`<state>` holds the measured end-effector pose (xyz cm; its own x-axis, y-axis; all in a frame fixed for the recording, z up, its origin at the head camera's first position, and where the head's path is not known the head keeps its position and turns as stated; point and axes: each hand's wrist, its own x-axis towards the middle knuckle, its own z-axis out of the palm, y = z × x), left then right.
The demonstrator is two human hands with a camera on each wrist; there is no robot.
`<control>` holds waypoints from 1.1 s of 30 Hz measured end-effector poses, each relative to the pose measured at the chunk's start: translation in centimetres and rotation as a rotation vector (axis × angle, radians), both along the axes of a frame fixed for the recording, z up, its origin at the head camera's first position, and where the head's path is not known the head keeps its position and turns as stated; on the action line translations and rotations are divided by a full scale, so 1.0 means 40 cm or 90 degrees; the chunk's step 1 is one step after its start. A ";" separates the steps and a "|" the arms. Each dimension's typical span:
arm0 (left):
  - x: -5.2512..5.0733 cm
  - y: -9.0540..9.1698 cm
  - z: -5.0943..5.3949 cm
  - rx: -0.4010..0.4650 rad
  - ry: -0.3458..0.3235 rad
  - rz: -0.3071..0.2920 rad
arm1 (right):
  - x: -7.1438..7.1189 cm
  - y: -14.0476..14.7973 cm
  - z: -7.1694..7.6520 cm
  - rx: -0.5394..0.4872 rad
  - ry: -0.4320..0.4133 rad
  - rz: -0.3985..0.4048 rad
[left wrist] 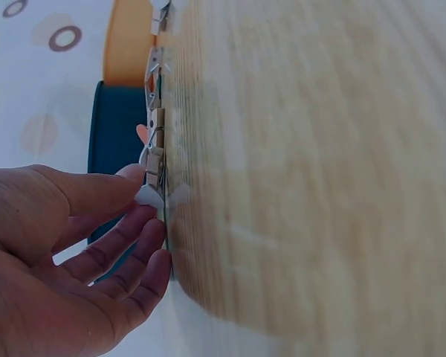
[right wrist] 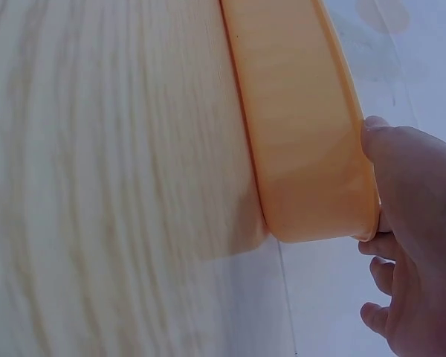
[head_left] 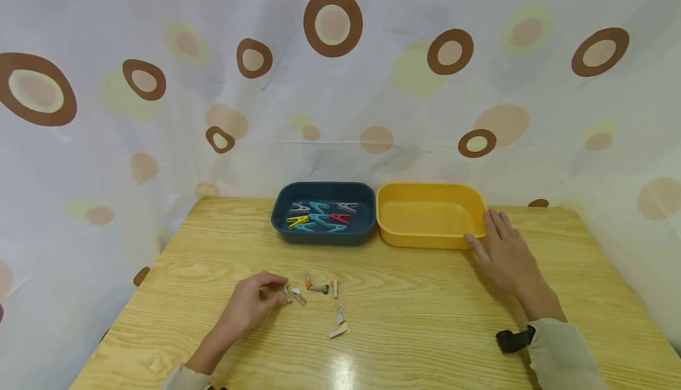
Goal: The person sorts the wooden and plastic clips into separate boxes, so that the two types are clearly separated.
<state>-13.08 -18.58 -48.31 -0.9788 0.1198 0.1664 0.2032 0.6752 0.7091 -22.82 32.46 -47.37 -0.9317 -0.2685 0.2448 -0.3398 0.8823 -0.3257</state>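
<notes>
With thumb and fingertips, my left hand (head_left: pixel 252 301) pinches a small wooden clothespin (head_left: pixel 288 293) with a pale decoration, low over the table. In the left wrist view, the left hand (left wrist: pixel 82 245) has its thumb and index finger at a white-topped piece, partly hidden by them. Beside it lies another clothespin (head_left: pixel 299 296) with a white heart-like top. My right hand (head_left: pixel 508 260) rests on the right front corner of a yellow bin (head_left: pixel 420 241), thumb at the front rim, fingers along the end. The right wrist view shows the right hand (right wrist: pixel 420 223) touching its rim.
A dark blue bin (head_left: pixel 324 239) adjoins the yellow one and holds several plastic clothespins, including a red clothespin (head_left: pixel 340 218) and a yellow clothespin (head_left: pixel 297 221). More small wooden clothespins (head_left: pixel 338 332) lie scattered on the wooden table (head_left: pixel 415 319). A patterned cloth (head_left: pixel 383 100) hangs behind.
</notes>
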 end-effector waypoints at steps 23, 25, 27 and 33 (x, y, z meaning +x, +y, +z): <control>-0.009 0.008 -0.004 -0.042 -0.009 -0.051 | 0.000 0.021 0.001 -0.027 -0.002 0.027; -0.009 0.008 -0.005 -0.037 -0.017 -0.050 | -0.001 0.021 -0.001 -0.028 0.000 0.028; -0.010 0.008 -0.005 -0.033 -0.022 -0.049 | -0.002 0.021 -0.002 -0.028 0.001 0.029; -0.012 0.010 -0.006 -0.020 -0.030 -0.044 | -0.004 0.021 -0.004 -0.031 0.006 0.032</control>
<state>-13.55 -18.20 -48.55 -0.9744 0.1924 0.1161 0.2179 0.6828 0.6973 -22.98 33.31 -47.52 -0.9147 -0.3027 0.2678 -0.3869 0.8472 -0.3640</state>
